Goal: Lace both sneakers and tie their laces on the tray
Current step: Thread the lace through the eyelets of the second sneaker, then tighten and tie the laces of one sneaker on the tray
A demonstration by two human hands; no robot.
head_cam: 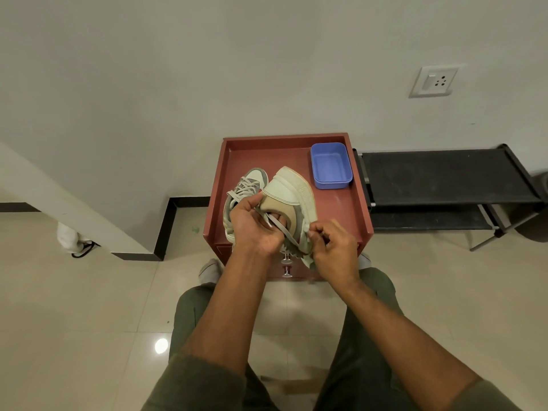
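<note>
Two pale grey-and-cream sneakers are on the red-brown tray point(341, 209). The left sneaker point(249, 185) lies flat with its grey laces threaded. The right sneaker point(293, 191) is tipped on its side, heel and sole facing away, opening toward me. My left hand point(255, 226) grips its collar and a grey lace point(281, 228) that crosses the opening. My right hand point(332, 244) pinches the lace end at the sneaker's near eyelet edge.
A blue plastic box point(330, 166) sits in the tray's far right corner. The tray tops a small drawer unit with metal knobs point(287, 264). A black metal rack point(444, 185) stands to the right, against the wall. My knees are below, on a tiled floor.
</note>
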